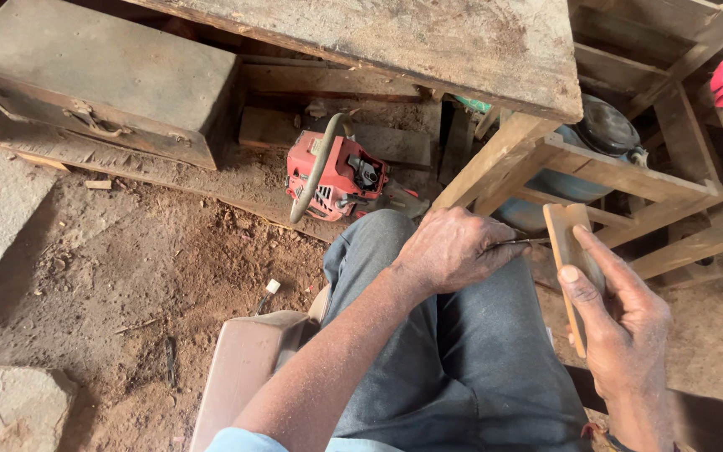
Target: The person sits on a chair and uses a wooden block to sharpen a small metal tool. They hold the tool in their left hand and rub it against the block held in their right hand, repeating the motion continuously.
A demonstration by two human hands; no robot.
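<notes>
The person sits with the legs in grey trousers (453,351), looking down at both hands. The left hand (453,249) rests on the raised knee, the forearm coming up from the lower left across the thigh. Its fingers are curled closed around a thin dark metal tool (522,243) (maybe a small file or blade, I cannot tell which), and the tip of it points to the right, toward the wood.

The right hand (621,322) comes from the lower right with the wrist bent a little. It grasps a small flat wooden piece (571,251), the thumb lying along the front face and the other fingers behind it. The piece stands nearly upright, just beside the tool tip; if they touch is not clear.

On the dusty floor in front of the knee lies a red chainsaw engine (336,174) with a grey handle. Above it stands a rough wooden workbench (462,42), and left of it a closed wooden box (102,79).
</notes>
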